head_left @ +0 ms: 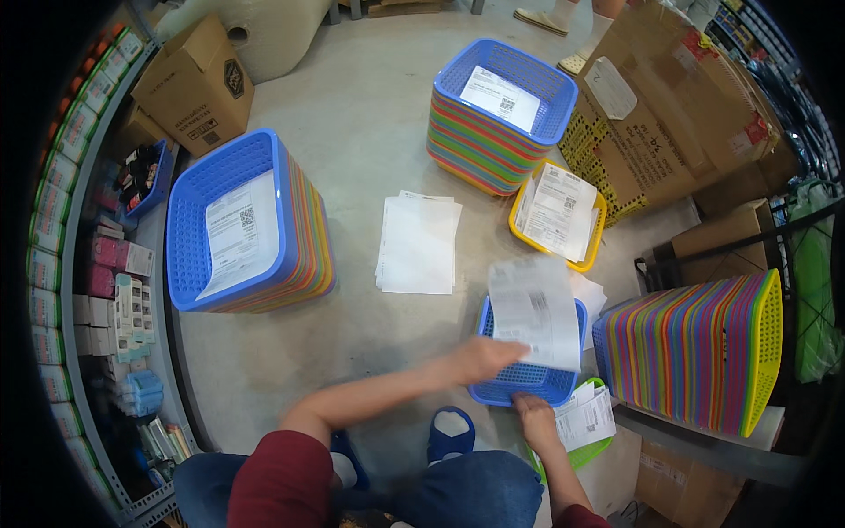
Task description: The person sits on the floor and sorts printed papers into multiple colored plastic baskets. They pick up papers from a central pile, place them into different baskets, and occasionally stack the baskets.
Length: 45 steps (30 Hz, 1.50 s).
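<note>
My left hand point(493, 359) is closed on a printed paper sheet point(537, 312), blurred by motion, over a small blue basket point(519, 387). With my right hand point(535, 419) I grip the near rim of that basket, fingers curled over its edge. Beside my right wrist, a green basket point(591, 453) holds printed sheets point(585, 420). Beyond the blue one stands a yellow basket point(578, 264), filled with more printed sheets point(556, 209). Other loose paper point(587, 295) shows partly behind the held sheet.
Two tall nested basket stacks point(308, 229) point(488, 145) stand on the floor, sheets in their top baskets. Between them lies a white paper pile point(418, 245). A sideways basket stack point(691, 352) is at right, a large carton point(660, 106) behind, a goods shelf point(163, 352) at left.
</note>
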Available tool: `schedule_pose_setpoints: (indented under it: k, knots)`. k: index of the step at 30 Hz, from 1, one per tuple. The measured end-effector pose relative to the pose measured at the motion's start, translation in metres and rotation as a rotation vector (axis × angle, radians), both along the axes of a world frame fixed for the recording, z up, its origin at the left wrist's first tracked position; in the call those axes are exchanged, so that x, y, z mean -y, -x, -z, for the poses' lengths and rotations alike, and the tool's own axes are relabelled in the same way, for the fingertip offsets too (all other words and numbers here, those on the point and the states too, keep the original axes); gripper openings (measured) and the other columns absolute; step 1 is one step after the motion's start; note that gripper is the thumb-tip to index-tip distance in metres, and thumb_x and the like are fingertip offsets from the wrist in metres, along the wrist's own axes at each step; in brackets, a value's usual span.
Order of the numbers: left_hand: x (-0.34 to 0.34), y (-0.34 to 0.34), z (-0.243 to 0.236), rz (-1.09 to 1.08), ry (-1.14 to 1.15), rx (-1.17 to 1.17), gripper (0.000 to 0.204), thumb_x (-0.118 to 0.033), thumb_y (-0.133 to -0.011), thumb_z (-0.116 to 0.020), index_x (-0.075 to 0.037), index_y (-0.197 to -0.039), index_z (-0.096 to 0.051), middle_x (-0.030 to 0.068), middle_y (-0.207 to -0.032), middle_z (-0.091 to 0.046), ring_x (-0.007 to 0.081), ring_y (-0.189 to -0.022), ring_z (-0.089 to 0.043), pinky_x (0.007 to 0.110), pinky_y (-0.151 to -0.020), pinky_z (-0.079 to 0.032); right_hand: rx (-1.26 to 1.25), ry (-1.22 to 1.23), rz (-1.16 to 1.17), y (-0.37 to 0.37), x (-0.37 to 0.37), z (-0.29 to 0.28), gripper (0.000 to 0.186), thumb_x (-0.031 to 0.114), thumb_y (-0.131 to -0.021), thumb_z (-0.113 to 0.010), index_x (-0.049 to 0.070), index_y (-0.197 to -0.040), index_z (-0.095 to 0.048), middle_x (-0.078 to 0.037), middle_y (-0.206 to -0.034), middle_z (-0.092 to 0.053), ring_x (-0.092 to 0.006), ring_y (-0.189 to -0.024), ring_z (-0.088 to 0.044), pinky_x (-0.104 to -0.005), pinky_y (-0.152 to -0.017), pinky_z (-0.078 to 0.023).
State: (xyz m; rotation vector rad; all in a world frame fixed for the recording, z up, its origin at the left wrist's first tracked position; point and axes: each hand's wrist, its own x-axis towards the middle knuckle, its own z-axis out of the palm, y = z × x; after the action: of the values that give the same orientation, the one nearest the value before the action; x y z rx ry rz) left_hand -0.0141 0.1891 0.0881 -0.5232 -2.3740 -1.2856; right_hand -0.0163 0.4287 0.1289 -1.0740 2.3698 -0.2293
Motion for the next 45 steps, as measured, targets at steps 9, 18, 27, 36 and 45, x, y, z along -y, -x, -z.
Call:
schedule_pose_setpoints:
  k: [9,18,27,36,45]
  knots:
    - [-0.046,-0.011,-0.016,0.354,0.464,0.537,0.014,-0.015,-0.085,-0.057,-0.004,-0.091,-0.064,0.0127,-0.083,-0.068,0.0312,-0.078,-0.068,0.043,-0.066,-0.054,-0.115,0.099,-0.028,0.014,-0.027,0.006,0.021,0.007,-0.072,-0.059,0.005,-0.092,-0.064,-0.014,-0.100,-0.065,-0.0289,-0.087,-0.062,-0.0385,-0.078,-0.048]
    - [0.040,-0.015,-0.066,-0.260,-0.224,-0.231,0.024,-0.009,-0.082,-0.061,-0.006,-0.105,-0.066,0.0163,-0.109,-0.065,0.0326,-0.102,-0.063,0.040,-0.086,-0.051,-0.621,0.553,-0.224,0.066,0.025,-0.124,0.017,0.008,-0.068,-0.066,0.011,-0.085,-0.064,-0.003,-0.090,-0.068,-0.0173,-0.070,-0.060,-0.0332,-0.059,-0.040]
    - [0.186,-0.010,0.037,-0.381,0.413,0.492,0.066,-0.013,-0.063,-0.074,-0.008,-0.125,-0.052,0.0171,-0.138,-0.046,0.0322,-0.127,-0.046,0.040,-0.101,-0.044,-1.103,0.877,-0.209,0.284,0.284,-0.165,0.055,0.002,-0.072,-0.060,0.027,-0.121,-0.063,-0.003,-0.065,-0.054,-0.0203,-0.059,-0.053,-0.0331,-0.056,-0.039]
    - [0.189,0.004,0.101,-0.416,0.666,0.626,0.064,-0.013,-0.067,-0.071,-0.006,-0.126,-0.048,0.0175,-0.116,-0.054,0.0328,-0.113,-0.055,0.041,-0.088,-0.051,-0.789,0.737,-0.207,0.232,0.284,-0.074,0.057,0.017,-0.084,-0.067,0.022,-0.138,-0.048,-0.016,-0.136,-0.044,-0.0327,-0.124,-0.043,-0.0476,-0.100,-0.032]
    - [0.195,0.018,0.073,-0.267,0.675,0.636,0.042,-0.022,-0.064,-0.079,-0.007,-0.101,-0.064,0.0154,-0.089,-0.064,0.0321,-0.089,-0.062,0.042,-0.076,-0.052,-0.015,0.135,-0.087,0.010,0.045,-0.012,0.075,0.020,-0.062,-0.079,0.003,-0.129,-0.049,-0.018,-0.130,-0.048,-0.0321,-0.116,-0.051,-0.0430,-0.094,-0.041]
